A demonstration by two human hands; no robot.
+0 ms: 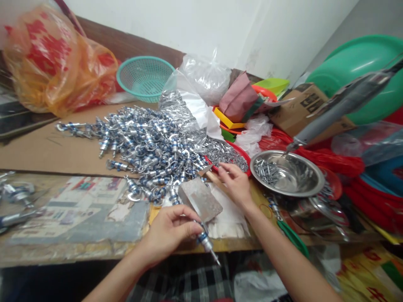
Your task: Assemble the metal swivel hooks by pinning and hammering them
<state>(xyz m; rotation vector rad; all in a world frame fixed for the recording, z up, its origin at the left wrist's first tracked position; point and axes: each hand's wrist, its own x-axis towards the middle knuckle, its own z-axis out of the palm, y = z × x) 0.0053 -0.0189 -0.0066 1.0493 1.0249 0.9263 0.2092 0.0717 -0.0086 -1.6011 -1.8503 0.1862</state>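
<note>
Left fingers (184, 211) pinched on the fitting (205, 242), right fingers (232, 169) curled around the hammer (215, 180), I should brace the fitting squarely on the block (200, 199) near the bench's (82, 249) front edge.

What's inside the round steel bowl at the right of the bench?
Slim silvery metal pieces lie heaped in the left part of the steel bowl; bare metal shows on its right. What lies beneath the heap's top layer is covered.

An orange translucent plastic bag (53, 79) sits left of a round turquoise plastic colander (145, 79); at right, a large round green plastic basin (355, 61) stands beside a brown cardboard box (292, 107)
</note>
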